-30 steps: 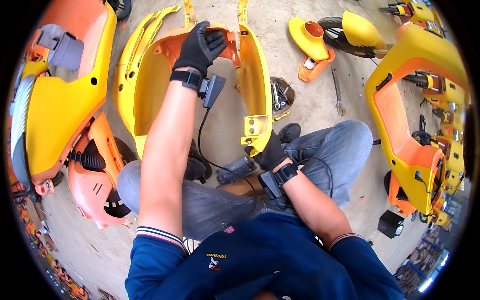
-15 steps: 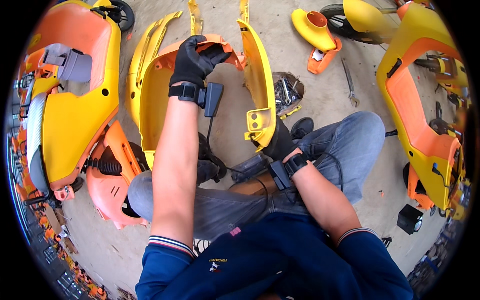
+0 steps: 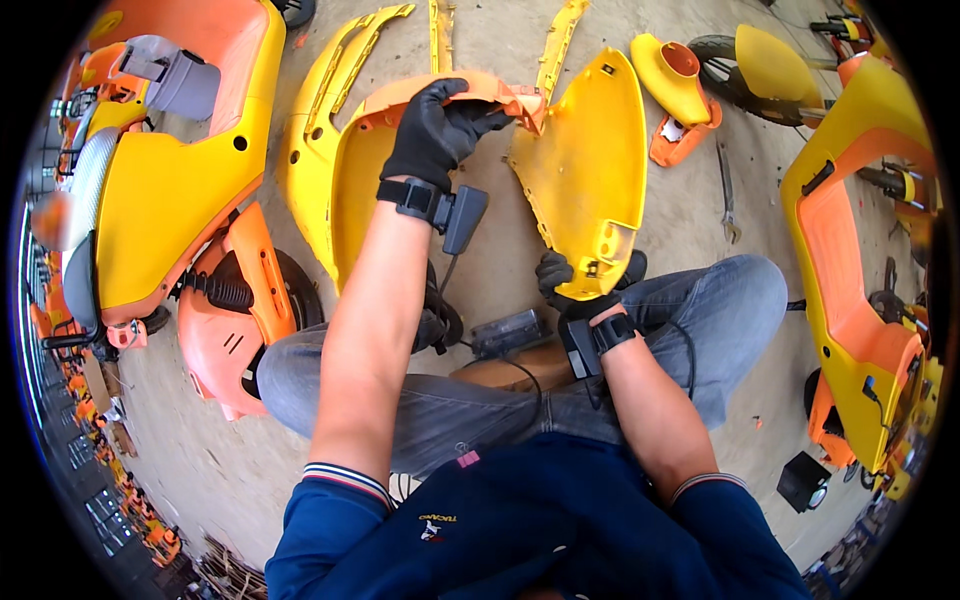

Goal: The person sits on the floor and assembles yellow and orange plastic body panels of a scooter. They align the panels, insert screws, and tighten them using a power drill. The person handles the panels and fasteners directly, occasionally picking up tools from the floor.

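Observation:
My left hand (image 3: 436, 135), in a black glove, is closed on a curved orange plastic connecting piece (image 3: 395, 96), its fingers under the piece's near edge. A yellow side panel (image 3: 358, 178) runs down from the left end of that piece. On the right, a wide yellow scooter panel (image 3: 595, 140) leans outward with its inner face showing. Its upper part lies close to the orange piece's right end; whether they are joined I cannot tell. My right hand (image 3: 562, 285), also gloved, is closed round the panel's lower end, beside a bracket with holes; part of the hand is hidden behind the panel.
Yellow-orange scooter bodies stand at left (image 3: 175, 210) and right (image 3: 835, 230). A wrench (image 3: 727, 195) lies on the floor near a yellow fairing (image 3: 665, 85). Close to my crossed legs are a clear plastic box (image 3: 505, 332) and a black cable. A small black box (image 3: 804, 482) sits at lower right.
The right yellow panel has swung outward to the right, turning its inner face up. My right hand has turned with it, and its fingers now show. My left hand keeps its hold.

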{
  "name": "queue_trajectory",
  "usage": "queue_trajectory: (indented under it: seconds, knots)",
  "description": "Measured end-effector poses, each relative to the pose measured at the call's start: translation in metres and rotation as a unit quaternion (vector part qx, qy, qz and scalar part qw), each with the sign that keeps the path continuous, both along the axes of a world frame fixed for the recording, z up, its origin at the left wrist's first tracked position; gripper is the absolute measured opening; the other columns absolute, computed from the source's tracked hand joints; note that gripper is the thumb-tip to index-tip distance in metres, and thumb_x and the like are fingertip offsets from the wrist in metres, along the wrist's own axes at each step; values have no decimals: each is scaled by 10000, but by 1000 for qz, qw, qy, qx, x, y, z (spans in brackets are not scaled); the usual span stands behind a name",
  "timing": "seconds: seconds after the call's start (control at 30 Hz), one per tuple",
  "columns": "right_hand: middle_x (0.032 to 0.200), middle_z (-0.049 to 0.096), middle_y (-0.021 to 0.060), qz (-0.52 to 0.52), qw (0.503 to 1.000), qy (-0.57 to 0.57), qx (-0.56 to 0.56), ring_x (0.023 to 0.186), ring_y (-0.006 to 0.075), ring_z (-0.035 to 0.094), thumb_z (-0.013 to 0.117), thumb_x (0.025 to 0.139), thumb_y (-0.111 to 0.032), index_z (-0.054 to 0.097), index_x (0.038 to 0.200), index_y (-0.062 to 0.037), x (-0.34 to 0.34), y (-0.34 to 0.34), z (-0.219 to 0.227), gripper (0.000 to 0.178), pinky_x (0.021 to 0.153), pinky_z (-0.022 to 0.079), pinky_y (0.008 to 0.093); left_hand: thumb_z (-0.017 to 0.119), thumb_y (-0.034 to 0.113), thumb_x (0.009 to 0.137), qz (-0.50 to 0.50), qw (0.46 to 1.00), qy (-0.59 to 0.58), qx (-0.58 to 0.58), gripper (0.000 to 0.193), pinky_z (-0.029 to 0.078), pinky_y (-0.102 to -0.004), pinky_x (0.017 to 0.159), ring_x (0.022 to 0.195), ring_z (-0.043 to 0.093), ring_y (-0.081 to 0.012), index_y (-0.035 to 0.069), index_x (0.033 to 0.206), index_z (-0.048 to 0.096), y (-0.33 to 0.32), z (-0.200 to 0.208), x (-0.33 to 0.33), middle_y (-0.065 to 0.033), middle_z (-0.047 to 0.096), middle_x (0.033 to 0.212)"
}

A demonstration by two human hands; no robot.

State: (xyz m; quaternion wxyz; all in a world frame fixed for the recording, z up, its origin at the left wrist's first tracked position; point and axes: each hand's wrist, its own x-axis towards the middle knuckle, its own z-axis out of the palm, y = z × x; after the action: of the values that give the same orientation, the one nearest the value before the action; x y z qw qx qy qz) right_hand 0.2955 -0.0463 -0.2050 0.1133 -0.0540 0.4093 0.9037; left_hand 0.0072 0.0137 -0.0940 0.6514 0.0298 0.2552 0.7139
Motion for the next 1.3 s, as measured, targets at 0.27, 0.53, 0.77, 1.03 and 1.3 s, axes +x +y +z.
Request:
queue_trajectory:
  seconds: [0.27,0.53,0.77,1.03,1.3]
  knots:
    - [764,474,54,-28,998,-47,38,627,149,520,616,861,-385,517,952,-44,3,2,44,367,594,468,263,531,58,905,-38,999,-12,-3,326,460,-576,966,1123,545,-376,-33,1212,468,-34,-7,30,-195,551,1204]
    - [751,439,40,-30,992,59,111,647,144,478,688,783,-383,486,874,-51,6,-3,37,399,655,453,268,521,47,932,23,999,-42,25,380,477,-516,986,1136,560,-376,-68,1277,412,-54,-10,51,-219,541,1244]
    - [712,442,43,-67,979,81,173,631,138,487,558,912,-337,471,855,-47,16,-8,23,308,652,469,264,531,25,926,85,983,-146,70,330,478,-441,986,1170,531,-299,-21,1248,472,-59,-28,85,-144,537,1253]
    - [784,443,56,-63,979,124,152,729,169,493,535,923,-258,431,866,-62,27,-7,7,229,714,458,289,532,33,930,109,966,-219,85,317,483,-441,988,1153,547,-301,-42,1232,471,-63,-58,94,-151,549,1225]
    - [772,450,54,-27,980,69,182,709,157,495,538,924,-273,437,881,-56,36,5,1,243,694,462,296,585,43,907,131,980,-113,96,344,502,-453,956,1130,574,-289,-35,1229,492,-70,-69,81,-149,576,1205]
